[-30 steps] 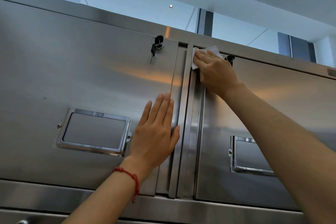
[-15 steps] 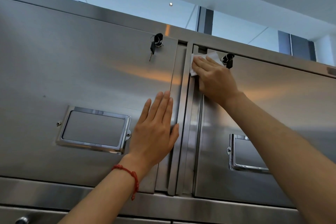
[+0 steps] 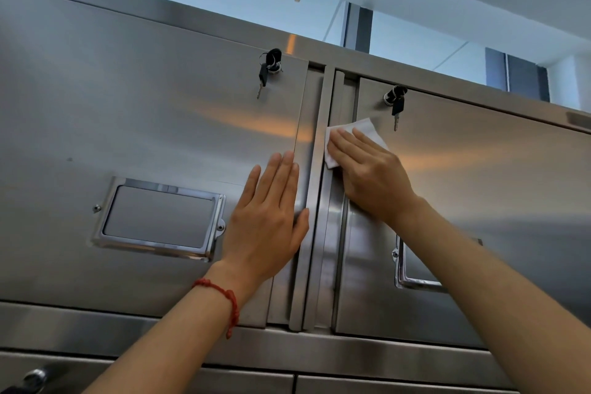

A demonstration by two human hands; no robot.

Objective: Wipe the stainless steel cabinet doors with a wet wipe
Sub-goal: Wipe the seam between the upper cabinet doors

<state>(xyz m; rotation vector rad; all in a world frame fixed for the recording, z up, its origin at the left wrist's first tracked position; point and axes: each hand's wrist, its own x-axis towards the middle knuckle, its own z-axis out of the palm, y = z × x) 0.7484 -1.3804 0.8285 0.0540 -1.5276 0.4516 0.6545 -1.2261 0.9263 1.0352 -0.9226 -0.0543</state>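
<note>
Sliding down from beside the key [image 3: 396, 102], the flat-fingered right hand [image 3: 367, 173] presses the wet wipe [image 3: 358, 131] below it on the right door [image 3: 479, 185], suggesting a downward stroke, while the open left hand [image 3: 271, 217] braces.

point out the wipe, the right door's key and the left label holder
wipe [image 3: 367, 128]: head view, on its upper corner above the fingers.
right key [image 3: 397, 109]: head view, on its black head hanging from the lock.
left label holder [image 3: 160, 216]: head view, on the middle of its flat panel.

Wipe [image 3: 364, 129] under right hand [image 3: 371, 176] on right door [image 3: 479, 201], left hand [image 3: 268, 217] on left door [image 3: 128, 112]
</note>
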